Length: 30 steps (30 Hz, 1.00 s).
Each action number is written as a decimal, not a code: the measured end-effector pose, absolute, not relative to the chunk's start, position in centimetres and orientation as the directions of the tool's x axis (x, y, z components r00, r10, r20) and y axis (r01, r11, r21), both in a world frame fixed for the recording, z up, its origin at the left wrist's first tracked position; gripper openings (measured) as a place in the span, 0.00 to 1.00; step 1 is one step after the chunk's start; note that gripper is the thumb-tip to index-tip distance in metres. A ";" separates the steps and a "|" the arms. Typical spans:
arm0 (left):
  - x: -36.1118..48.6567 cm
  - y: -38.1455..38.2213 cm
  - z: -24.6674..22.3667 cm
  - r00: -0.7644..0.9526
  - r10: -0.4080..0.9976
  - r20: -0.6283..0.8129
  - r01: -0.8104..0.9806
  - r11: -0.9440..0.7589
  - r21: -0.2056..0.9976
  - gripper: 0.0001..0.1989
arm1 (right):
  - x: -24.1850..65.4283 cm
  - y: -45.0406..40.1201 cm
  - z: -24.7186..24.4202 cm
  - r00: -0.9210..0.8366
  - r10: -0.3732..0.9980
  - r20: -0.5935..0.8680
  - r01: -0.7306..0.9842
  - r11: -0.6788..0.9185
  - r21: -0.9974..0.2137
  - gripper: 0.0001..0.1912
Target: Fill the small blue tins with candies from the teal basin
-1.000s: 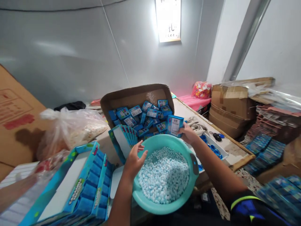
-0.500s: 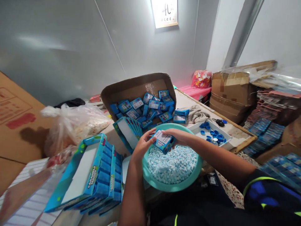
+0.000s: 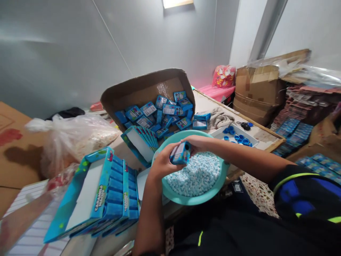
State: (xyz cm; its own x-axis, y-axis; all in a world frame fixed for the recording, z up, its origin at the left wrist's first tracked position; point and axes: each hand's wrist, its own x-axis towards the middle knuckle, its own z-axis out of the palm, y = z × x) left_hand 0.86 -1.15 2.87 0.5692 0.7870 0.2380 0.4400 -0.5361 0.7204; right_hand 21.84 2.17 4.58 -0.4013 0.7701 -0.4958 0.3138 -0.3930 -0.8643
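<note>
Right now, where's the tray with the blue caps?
In the head view, the white tray sits to the right of the teal basin, beside a grey rag.

My left hand (image 3: pixel 162 165) covers part of the little blue box (image 3: pixel 180 153), print too small to read; way above my fingers (image 3: pixel 166 156), the lit wall sign (image 3: pixel 178 3) is cut off!

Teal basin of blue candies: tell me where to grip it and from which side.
Grip the rim of the teal basin from the near side, hands spread wide. That stretch of lip is bare and flares outward, while the left hand and right hand, holding a small blue box, crowd the far rim. The candies fill it well, so probably use both hands.
</note>
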 end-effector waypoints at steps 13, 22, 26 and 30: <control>-0.2 0.6 1.0 0.209 0.966 0.154 0.389 -0.226 0.893 0.33 | 25.1 -4.4 0.5 -0.524 0.690 -0.500 0.850 0.387 -0.357 0.72; -0.5 0.1 0.1 0.052 0.968 0.245 0.184 -0.251 0.950 0.33 | 19.4 -1.7 -3.7 -0.623 0.710 -0.328 0.767 0.471 -0.435 0.76; -0.2 0.0 0.3 0.055 0.983 0.176 0.197 -0.183 0.963 0.31 | 17.2 -0.6 -5.2 -0.688 0.694 -0.214 0.705 0.569 -0.423 0.73; 0.0 0.2 0.6 0.013 0.989 0.144 0.238 -0.143 0.961 0.29 | 16.4 -0.3 -4.9 -0.679 0.702 -0.214 0.719 0.576 -0.390 0.68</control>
